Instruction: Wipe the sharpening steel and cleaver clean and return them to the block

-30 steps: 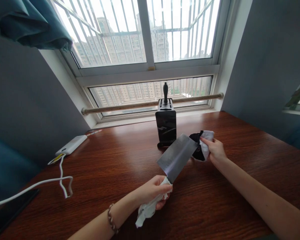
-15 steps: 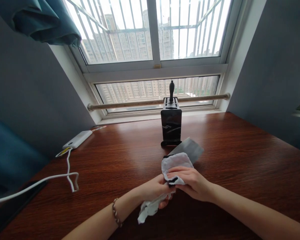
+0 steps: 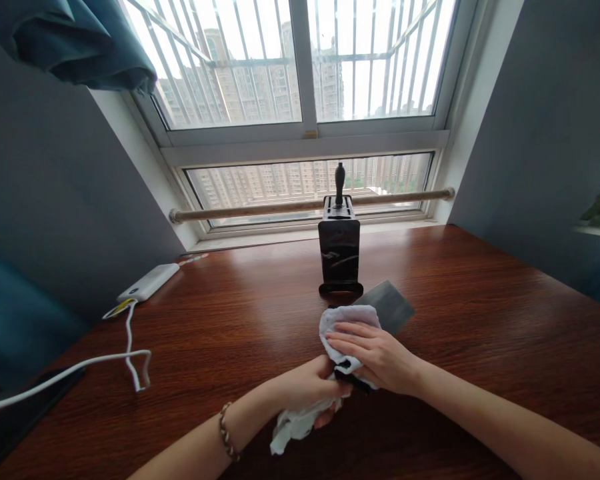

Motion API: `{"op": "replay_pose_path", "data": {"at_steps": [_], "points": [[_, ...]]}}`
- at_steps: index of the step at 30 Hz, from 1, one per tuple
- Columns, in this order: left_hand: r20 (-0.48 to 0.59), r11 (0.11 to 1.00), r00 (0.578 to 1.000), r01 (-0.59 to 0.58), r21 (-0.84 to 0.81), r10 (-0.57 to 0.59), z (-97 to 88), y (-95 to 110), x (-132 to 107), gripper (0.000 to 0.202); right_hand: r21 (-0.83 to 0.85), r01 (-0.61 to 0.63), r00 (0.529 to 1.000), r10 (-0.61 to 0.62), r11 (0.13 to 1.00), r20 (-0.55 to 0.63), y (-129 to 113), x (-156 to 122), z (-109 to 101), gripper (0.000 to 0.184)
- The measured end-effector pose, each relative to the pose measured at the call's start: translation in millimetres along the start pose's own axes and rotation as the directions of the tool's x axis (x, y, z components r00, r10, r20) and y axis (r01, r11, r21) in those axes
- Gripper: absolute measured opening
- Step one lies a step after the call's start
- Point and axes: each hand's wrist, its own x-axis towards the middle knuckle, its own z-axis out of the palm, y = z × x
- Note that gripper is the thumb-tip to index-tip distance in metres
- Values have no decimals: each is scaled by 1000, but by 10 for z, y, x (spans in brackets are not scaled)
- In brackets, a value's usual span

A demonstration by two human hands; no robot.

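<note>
A cleaver's broad metal blade shows past the far edge of a white cloth. My left hand is closed around its dark handle, and a crumpled white wipe or cloth hangs below those fingers. From above, my right hand presses the white cloth onto the blade, fingers laid together across it. The cloth hides the near part of the blade, and some of my fingertips are out of sight. Just beyond the blade stands a black knife block with a dark handle sticking up from it.
Everything is over a reddish-brown wooden table. At its left lie a white power strip or box and a white cable. A window with a wooden rail is behind, a blue curtain at upper left.
My right hand has slid slightly left and flattened over the cloth. The cleaver's blade has turned a little, its far end shifting right and down. The view has moved slightly.
</note>
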Motion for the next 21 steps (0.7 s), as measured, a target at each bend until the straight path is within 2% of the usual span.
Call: {"op": "replay_pose_path", "data": {"at_steps": [4,7,10,14,18,21], "points": [[12,1000,1000,-14,-8,14,5,25,1,14,-5,-92,995,92,996,-45,139,-50,4,45],[36,999,999,-27,-31,28,8,49,1,15,14,-215,966,214,977,-147,310,-115,8,44],[52,997,998,-42,-61,45,8,58,6,16,62,-345,906,349,937,-241,508,-192,2,43],[71,997,996,-48,-65,53,-3,40,13,16,129,-454,820,470,882,-327,756,-292,-25,44],[53,999,998,-44,-25,46,2,18,2,15,253,-521,718,579,815,-386,909,-358,-81,42],[31,999,998,-48,-2,48,38,28,-17,15,374,-548,625,663,748,-411,951,-377,-127,34]]}}
